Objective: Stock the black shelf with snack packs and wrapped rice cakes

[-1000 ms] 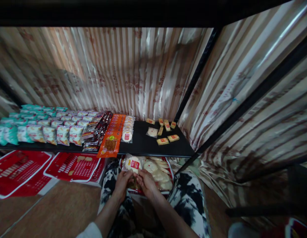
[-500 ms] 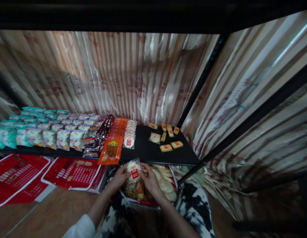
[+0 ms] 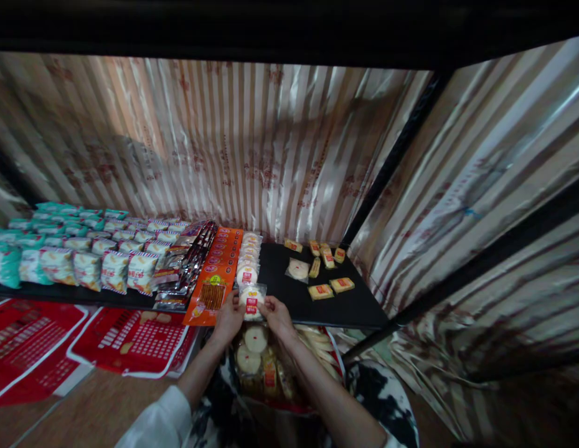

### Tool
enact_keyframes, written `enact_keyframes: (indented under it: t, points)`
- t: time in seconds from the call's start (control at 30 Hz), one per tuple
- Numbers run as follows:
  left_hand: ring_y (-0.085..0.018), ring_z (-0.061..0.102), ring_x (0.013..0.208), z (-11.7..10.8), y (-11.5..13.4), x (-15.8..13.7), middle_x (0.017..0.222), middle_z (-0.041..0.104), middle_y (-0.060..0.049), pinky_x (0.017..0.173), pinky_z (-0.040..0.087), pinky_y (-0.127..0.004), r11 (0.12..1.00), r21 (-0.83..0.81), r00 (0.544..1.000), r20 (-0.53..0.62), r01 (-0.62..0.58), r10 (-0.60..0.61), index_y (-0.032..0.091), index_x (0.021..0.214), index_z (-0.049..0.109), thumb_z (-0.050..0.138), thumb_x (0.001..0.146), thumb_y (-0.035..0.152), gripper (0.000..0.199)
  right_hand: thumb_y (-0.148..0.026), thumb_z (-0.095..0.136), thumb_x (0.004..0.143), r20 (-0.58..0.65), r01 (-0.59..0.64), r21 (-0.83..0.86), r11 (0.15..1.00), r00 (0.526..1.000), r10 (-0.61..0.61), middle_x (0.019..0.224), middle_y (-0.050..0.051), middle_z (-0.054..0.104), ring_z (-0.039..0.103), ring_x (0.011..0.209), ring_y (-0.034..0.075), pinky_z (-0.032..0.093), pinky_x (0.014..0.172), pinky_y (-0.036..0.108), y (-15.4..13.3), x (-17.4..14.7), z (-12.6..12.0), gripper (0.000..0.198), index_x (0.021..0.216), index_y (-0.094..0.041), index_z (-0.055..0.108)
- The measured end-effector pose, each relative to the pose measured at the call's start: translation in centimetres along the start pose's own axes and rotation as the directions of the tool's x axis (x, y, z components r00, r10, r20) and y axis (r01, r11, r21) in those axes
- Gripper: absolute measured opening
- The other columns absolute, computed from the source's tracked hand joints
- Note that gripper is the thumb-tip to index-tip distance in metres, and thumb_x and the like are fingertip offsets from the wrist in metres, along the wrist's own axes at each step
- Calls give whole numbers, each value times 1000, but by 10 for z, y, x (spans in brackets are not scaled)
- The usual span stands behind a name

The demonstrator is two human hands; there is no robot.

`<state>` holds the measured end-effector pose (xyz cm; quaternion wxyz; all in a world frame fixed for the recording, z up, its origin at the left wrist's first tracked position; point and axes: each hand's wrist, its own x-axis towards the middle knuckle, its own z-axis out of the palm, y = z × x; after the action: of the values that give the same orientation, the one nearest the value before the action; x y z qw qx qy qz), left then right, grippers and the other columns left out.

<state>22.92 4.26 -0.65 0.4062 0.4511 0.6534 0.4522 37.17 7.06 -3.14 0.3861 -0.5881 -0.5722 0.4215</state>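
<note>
Between my two hands is a clear packet with round white crackers and a red label (image 3: 252, 302). My left hand (image 3: 230, 317) grips its left edge, and my right hand (image 3: 276, 316) pinches the right edge. The packet is at the front edge of the black shelf (image 3: 275, 274), in line with a row of similar cracker packets (image 3: 248, 261) just behind it. To the left of that row lies an orange snack packet (image 3: 213, 280). Below my hands, an open bag (image 3: 340, 358) on my lap holds round crackers and yellow-wrapped pieces.
Loose yellow-wrapped biscuits (image 3: 321, 292) and a single round cracker packet (image 3: 297, 269) lie on the shelf's right part. White snack bags (image 3: 114, 270) and green ones (image 3: 35, 266) fill the left. Red bags (image 3: 131, 342) lie below. A black post (image 3: 401, 149) rises at right.
Both hands have moved the cracker packet forward from above the bag to the shelf edge, at the front of the row. The view has shifted slightly.
</note>
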Motion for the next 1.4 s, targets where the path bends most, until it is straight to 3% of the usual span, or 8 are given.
enact_keyframes:
  t: [0.17, 0.3, 0.73, 0.87, 1.0, 1.17, 1.3, 1.4]
  points:
    - [-20, 55, 112, 7, 6, 6, 125, 56, -15, 95, 42, -31, 983, 174, 997, -40, -59, 67, 9, 131, 37, 47, 76, 11, 56, -32, 57, 71, -56, -42, -128, 991, 998, 35, 75, 0, 69, 63, 69, 16, 47, 62, 24, -8, 27, 12, 15, 80, -22, 64]
    - [-21, 47, 122, 12, 4, 14, 134, 47, -17, 103, 36, -31, 962, 271, 995, -77, -42, 65, 5, 135, 32, 46, 76, 11, 60, -31, 57, 72, -61, -52, -193, 980, 997, 41, 78, 0, 69, 63, 73, 16, 46, 66, 24, -13, 37, 18, 15, 82, -21, 64]
    - [-24, 34, 131, 26, -6, 29, 140, 39, -17, 109, 28, -32, 902, 412, 984, -66, -126, 167, 5, 129, 44, 44, 75, 10, 55, -27, 58, 74, -138, -127, -301, 945, 986, 89, 77, 0, 67, 63, 70, 14, 43, 60, 22, -21, 50, 25, 17, 89, -20, 59]
    - [-28, 27, 134, 32, -12, 23, 145, 31, -14, 111, 25, -37, 849, 480, 963, -33, -220, 269, 7, 124, 51, 44, 73, 10, 51, -30, 58, 75, -150, -102, -326, 940, 987, 55, 81, 1, 68, 63, 72, 15, 43, 62, 23, -21, 49, 26, 17, 88, -21, 58]
    - [-28, 20, 136, 36, -17, 19, 143, 34, -14, 113, 20, -41, 779, 545, 936, 30, -310, 351, 6, 122, 52, 42, 71, 7, 52, -34, 56, 76, -171, -90, -345, 934, 985, 32, 84, 2, 68, 63, 76, 16, 44, 65, 24, -17, 49, 27, 19, 90, -21, 58]
    - [-28, 16, 137, 34, -17, 17, 144, 32, -14, 114, 17, -43, 799, 512, 941, 57, -314, 334, 6, 126, 48, 43, 69, 8, 57, -35, 55, 77, -153, -136, -365, 921, 985, 85, 86, 1, 68, 62, 77, 15, 44, 67, 25, -19, 47, 29, 20, 91, -21, 57]
    - [-28, 9, 139, 34, -14, 13, 145, 30, -15, 114, 14, -43, 803, 504, 942, 75, -319, 328, 4, 129, 44, 45, 69, 7, 60, -34, 53, 79, -126, -127, -314, 941, 988, 91, 87, 1, 67, 62, 75, 14, 45, 70, 26, -15, 46, 30, 21, 93, -20, 57]
    - [-27, 9, 139, 33, -13, 6, 145, 30, -15, 114, 17, -43, 787, 515, 930, 55, -339, 364, 4, 129, 43, 42, 70, 7, 58, -31, 47, 81, -146, -43, -187, 981, 989, 16, 93, 5, 65, 61, 74, 14, 47, 71, 26, -10, 41, 27, 26, 100, -17, 56]
